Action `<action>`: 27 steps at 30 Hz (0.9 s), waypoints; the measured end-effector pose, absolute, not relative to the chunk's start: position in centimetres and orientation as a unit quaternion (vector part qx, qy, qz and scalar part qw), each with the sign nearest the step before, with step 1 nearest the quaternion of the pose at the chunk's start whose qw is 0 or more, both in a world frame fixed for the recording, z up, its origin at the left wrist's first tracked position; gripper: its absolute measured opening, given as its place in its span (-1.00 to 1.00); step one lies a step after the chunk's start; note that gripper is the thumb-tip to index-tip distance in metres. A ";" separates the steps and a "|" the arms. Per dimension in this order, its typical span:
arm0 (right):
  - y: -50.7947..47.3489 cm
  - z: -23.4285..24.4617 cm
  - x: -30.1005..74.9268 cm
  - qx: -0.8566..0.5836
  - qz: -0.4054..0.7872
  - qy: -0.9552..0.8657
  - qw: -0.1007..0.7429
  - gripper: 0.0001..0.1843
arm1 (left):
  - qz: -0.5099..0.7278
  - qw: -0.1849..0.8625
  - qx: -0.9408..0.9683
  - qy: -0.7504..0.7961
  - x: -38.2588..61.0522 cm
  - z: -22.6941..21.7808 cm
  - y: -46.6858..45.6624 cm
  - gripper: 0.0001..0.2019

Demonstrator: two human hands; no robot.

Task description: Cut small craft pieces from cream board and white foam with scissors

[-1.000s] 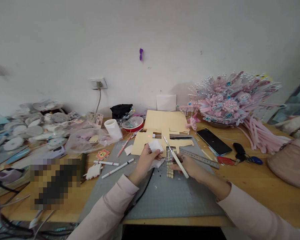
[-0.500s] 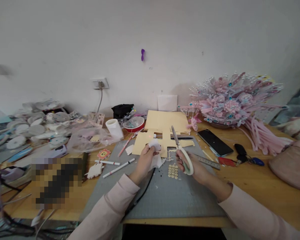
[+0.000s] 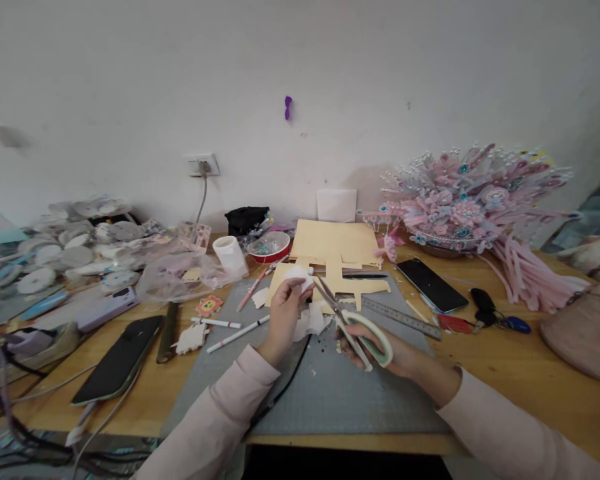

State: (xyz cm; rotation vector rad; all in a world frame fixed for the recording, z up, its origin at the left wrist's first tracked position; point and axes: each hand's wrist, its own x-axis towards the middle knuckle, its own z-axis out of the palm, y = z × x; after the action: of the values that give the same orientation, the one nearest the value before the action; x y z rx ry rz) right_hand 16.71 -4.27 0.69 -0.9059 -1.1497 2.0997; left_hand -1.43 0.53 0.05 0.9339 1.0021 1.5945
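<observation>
My left hand point(image 3: 283, 312) pinches a small white piece of paper point(image 3: 298, 273) above the grey cutting mat point(image 3: 325, 393). My right hand point(image 3: 380, 347) grips pale green-handled scissors point(image 3: 353, 323), fingers through the loops, blades pointing up-left towards the white piece. More white scraps point(image 3: 313, 322) lie on the mat just under my left hand. Cut tan card sheets point(image 3: 333, 257) lie beyond both hands.
A metal ruler point(image 3: 400, 317), black phone point(image 3: 433, 285), keys point(image 3: 495, 313) and a pink beaded headpiece point(image 3: 470, 203) sit to the right. Left are pens point(image 3: 235, 333), a white cup point(image 3: 229, 255), a red bowl point(image 3: 269, 248), another phone point(image 3: 117, 360), cables and a pile of discs point(image 3: 75, 247).
My right hand turned the scissors from pointing away to pointing at the white piece and slipped its fingers into the loops. My left hand lifted the piece slightly. The small tan dotted piece is hidden now.
</observation>
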 end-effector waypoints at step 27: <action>-3.8 -0.2 16.5 -0.356 0.738 -0.507 0.266 -0.58 | 0.654 0.494 0.419 0.390 -1.6 0.5 -0.6 -0.49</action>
State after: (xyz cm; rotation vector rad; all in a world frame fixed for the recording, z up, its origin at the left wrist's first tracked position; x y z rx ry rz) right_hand 16.54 -3.82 -0.19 -0.9628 -1.3699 1.9938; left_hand -1.63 -0.57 0.51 1.0163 0.9459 1.5856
